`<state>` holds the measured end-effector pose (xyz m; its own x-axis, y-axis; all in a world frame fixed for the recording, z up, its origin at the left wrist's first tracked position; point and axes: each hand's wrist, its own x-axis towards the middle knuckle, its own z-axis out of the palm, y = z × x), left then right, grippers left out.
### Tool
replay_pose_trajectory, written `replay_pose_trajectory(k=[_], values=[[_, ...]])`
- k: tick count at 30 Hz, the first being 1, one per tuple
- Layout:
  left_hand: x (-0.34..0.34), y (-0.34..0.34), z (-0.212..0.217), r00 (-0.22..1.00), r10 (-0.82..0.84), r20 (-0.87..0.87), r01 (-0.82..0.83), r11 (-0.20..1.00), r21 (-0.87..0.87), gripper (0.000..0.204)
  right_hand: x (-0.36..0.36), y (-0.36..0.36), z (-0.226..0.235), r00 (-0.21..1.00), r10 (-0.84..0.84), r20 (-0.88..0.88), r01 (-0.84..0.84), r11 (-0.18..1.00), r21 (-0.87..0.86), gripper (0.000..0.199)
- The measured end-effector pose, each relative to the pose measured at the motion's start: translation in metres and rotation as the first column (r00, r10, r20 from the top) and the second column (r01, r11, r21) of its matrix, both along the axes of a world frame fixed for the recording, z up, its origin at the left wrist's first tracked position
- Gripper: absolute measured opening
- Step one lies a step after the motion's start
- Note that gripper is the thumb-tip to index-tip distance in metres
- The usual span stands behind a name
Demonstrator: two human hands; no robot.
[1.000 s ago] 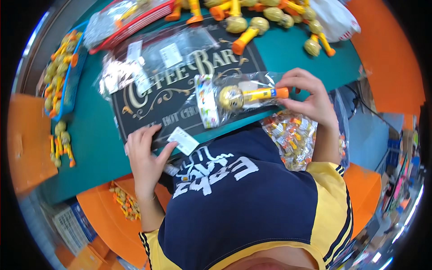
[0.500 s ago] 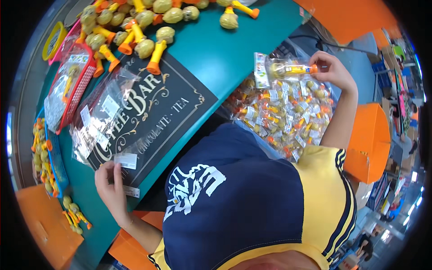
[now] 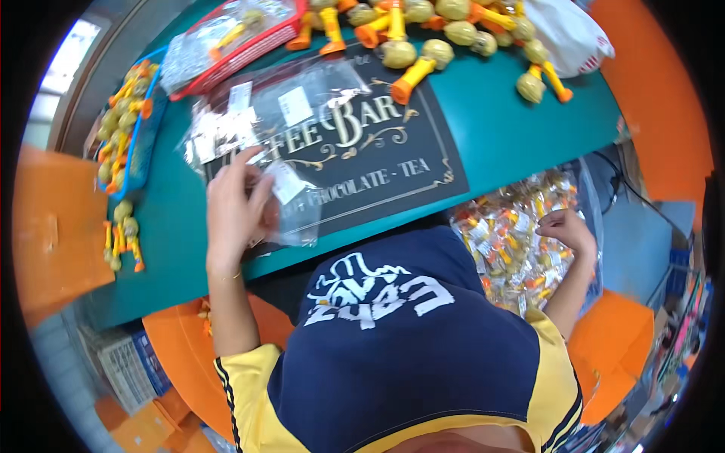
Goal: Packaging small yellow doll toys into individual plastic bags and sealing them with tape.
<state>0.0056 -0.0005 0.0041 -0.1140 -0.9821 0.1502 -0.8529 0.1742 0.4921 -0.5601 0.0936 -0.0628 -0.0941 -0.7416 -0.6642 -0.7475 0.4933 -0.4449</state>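
My left hand (image 3: 238, 204) is over the table, fingers bent around the edge of a clear plastic bag (image 3: 298, 219) with a white label. Beyond it lie more clear bags (image 3: 219, 136) with white labels, spread over a black printed mat (image 3: 370, 185). My right hand (image 3: 568, 230) hovers at the right above a heap of bagged toys (image 3: 513, 241), each yellow and orange with a round tan end. Its fingers are loosely bent and apart, with nothing seen in them.
Loose unbagged toys (image 3: 438, 53) lie along the table's far side. A red basket (image 3: 242, 64) with clear bags stands at the far left, near a blue basket (image 3: 155, 98) of toys. A white bag (image 3: 563, 38) sits far right. Orange boxes (image 3: 60, 234) flank the green table (image 3: 521, 143).
The bagged toy has left my right hand, which has come down over the heap. My left hand has moved forward over the clear bags. The view has turned.
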Motion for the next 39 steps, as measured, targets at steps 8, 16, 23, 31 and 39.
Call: replay_pose_trajectory(k=[8, 16, 23, 31, 39], values=[[-0.022, 0.010, 0.003, 0.976, 0.001, -0.217, 0.033, 0.988, 0.153, 0.016, 0.204, -0.069, 0.114, 0.610, 0.781, 0.133, -0.294, 0.379, -0.877, 0.061], [-0.013, 0.014, 0.012, 0.990, -0.114, -0.076, 0.127, 0.975, 0.181, 0.018, 0.290, -0.103, 0.045, 0.902, 0.430, -0.042, -0.218, 0.368, -0.904, 0.049], [-0.018, 0.023, 0.016, 0.957, -0.149, 0.249, 0.211, 0.947, -0.244, 0.034, 0.257, -0.113, 0.058, 0.878, 0.466, -0.113, -0.323, 0.400, -0.858, 0.024], [-0.074, 0.039, -0.016, 0.985, -0.170, -0.024, 0.163, 0.970, -0.181, 0.022, 0.235, -0.180, 0.085, 0.988, 0.153, -0.011, -0.099, 0.580, -0.809, 0.028], [-0.061, 0.045, -0.018, 0.978, -0.180, -0.106, 0.172, 0.982, -0.083, 0.022, 0.232, -0.161, 0.085, 0.896, 0.259, -0.361, -0.437, 0.663, -0.608, 0.037]])
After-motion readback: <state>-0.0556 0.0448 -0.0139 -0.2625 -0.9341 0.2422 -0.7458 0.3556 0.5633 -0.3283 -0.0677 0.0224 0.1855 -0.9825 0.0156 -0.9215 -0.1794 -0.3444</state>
